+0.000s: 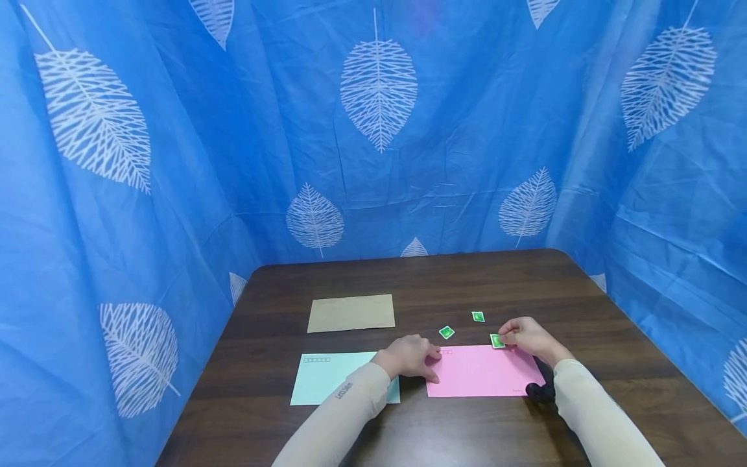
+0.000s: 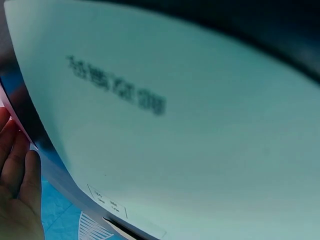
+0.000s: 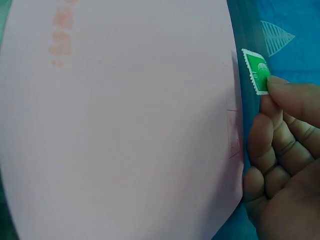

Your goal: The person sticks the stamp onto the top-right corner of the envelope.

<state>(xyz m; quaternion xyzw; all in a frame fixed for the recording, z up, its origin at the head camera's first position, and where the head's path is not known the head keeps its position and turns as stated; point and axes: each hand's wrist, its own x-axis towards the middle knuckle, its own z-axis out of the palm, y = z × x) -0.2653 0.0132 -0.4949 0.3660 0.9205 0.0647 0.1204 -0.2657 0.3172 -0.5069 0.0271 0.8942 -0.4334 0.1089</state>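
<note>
A pink envelope (image 1: 481, 375) lies on the table in front of the person. At its left edge the left hand (image 1: 408, 355) rests with fingers extended, thumb and fingertips at the paper. Between thumb and index finger the right hand (image 1: 530, 338) pinches a green stamp (image 3: 256, 73) with a white perforated border, over the envelope's top right edge. A small printed box (image 3: 233, 134) shows near that edge in the right wrist view. Two more green stamps, one diamond-turned (image 1: 446, 332) and one farther back (image 1: 478, 316), lie behind the envelope.
A mint-green envelope (image 1: 318, 383) lies to the left, partly under the left forearm. Behind it is a tan envelope (image 1: 350, 314). The dark wooden table (image 1: 467, 279) is bordered by a blue curtain (image 1: 455, 130) with white leaf prints.
</note>
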